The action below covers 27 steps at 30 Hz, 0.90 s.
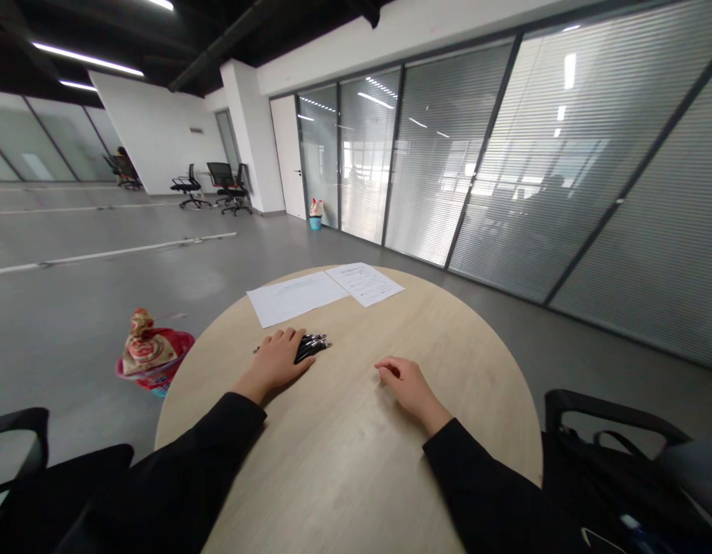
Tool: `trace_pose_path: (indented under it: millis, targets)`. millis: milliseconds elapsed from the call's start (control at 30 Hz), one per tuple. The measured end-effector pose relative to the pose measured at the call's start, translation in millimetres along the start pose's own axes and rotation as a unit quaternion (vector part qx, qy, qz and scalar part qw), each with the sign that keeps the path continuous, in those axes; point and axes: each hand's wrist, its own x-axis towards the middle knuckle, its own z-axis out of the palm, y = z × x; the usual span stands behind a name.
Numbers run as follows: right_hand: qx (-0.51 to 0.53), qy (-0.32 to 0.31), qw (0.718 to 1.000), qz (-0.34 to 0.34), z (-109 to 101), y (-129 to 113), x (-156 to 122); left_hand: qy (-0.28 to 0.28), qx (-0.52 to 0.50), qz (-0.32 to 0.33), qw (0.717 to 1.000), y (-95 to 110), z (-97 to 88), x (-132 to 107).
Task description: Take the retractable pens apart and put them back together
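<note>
My left hand [278, 360] lies flat on a round wooden table [356, 454], fingers stretched over a bundle of black pens [312, 345] whose tips stick out to the right of the fingers. My right hand [405, 382] rests on the tabletop a short way to the right, fingers loosely curled with nothing in them. Two white sheets of paper [298, 296] [366, 282] lie side by side at the table's far edge, beyond both hands.
A red bin stuffed with a bag [152, 355] stands on the floor left of the table. Black chair arms sit at my left [18, 425] and right [610, 419]. Glass partitions with blinds run along the right; office chairs [228, 186] stand far back.
</note>
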Motion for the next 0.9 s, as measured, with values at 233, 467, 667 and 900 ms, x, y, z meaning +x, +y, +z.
trace_pose_path:
  millis: [233, 467, 667, 900]
  targets:
    - [0.007, -0.003, 1.0, 0.002, -2.1, 1.4, 2.6, -0.013, 0.017, -0.026, 0.999, 6.7, -4.7, -0.6]
    - [-0.005, -0.002, 1.0, -0.007, -4.6, 3.8, 0.8, -0.02, 0.029, -0.038, 0.999, 5.6, -8.7, -7.9]
    - [-0.017, 0.002, 1.0, -0.021, -5.6, 3.5, -1.9, -0.006, 0.023, -0.027, 0.999, 0.6, -8.0, -11.6]
    - [-0.016, -0.002, 1.0, -0.024, -5.2, 3.9, -1.0, -0.003, 0.053, -0.034, 0.998, 7.5, -10.9, -12.2]
